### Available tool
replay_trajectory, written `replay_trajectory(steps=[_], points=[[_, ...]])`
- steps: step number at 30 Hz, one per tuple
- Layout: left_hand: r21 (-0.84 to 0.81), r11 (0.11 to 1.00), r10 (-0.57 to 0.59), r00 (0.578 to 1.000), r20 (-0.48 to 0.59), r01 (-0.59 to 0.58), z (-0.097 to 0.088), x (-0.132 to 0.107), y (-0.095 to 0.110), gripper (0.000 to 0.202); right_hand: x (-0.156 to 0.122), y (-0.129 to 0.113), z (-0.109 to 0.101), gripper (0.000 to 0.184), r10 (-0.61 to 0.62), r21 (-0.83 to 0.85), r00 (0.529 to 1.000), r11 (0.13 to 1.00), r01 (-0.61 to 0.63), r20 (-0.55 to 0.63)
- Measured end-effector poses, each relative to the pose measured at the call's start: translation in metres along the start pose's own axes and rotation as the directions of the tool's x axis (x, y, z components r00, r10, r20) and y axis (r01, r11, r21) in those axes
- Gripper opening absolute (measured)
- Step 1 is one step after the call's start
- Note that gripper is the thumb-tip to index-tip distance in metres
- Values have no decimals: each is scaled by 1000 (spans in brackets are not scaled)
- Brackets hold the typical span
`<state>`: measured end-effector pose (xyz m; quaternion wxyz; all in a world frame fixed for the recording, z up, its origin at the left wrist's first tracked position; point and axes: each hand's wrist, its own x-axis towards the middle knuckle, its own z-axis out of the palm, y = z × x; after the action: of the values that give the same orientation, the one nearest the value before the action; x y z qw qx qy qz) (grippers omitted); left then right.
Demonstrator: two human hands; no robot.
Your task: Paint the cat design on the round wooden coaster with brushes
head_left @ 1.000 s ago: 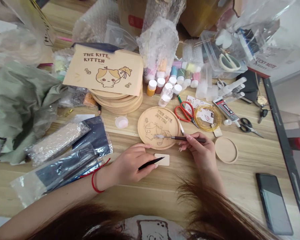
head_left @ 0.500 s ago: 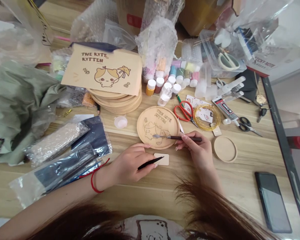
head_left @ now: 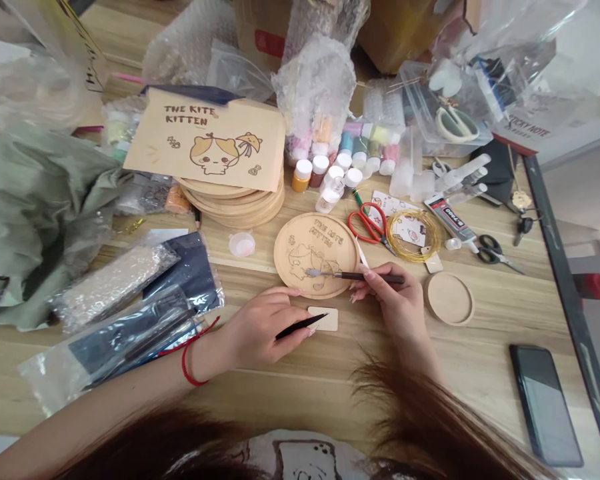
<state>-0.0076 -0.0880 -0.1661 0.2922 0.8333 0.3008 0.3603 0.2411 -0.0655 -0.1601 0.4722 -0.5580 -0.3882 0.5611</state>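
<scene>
A round wooden plate (head_left: 283,257) lies in front of me, with a kitten and lettering drawn in outline on it. My right hand (head_left: 393,297) pinches the dark handle of a small palette knife (head_left: 350,275), whose metal blade is over the drawing; I cannot tell if it touches. In my left hand (head_left: 265,327) are black tweezers (head_left: 297,326), their tips pointing right. Fingertips of that hand rest at the plate's near rim. Below the plate is a small cream card (head_left: 330,320), partly behind the tweezers.
Behind is a stack of wooden plates (head_left: 240,207) under a printed kitten sheet (head_left: 170,150). Several paint jars (head_left: 303,175), red-handled scissors (head_left: 367,223), a gold wire coil (head_left: 393,240) and a glue tube (head_left: 447,217) surround the plate. At right lie a small round tray (head_left: 473,300) and a phone (head_left: 545,407).
</scene>
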Motion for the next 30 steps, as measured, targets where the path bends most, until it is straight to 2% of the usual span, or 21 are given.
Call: replay_trajectory(steps=[16, 21, 25, 30], points=[[0, 1000, 8, 1000, -8, -8, 0, 0, 0, 11, 0, 2, -2, 16, -7, 41, 1000, 999, 8, -8], [-3, 1000, 7, 1000, -15, -7, 1, -1, -1, 12, 0, 1, -1, 16, -9, -8, 1000, 1000, 9, -2], [-5, 1000, 11, 1000, -12, -11, 2, -1, -2, 11, 0, -1, -5, 16, -13, 93, 1000, 996, 15, -19], [-7, 1000, 7, 1000, -8, -7, 1, -1, -2, 11, 1, 0, -10, 10, -82, 183, 996, 980, 75, 30]])
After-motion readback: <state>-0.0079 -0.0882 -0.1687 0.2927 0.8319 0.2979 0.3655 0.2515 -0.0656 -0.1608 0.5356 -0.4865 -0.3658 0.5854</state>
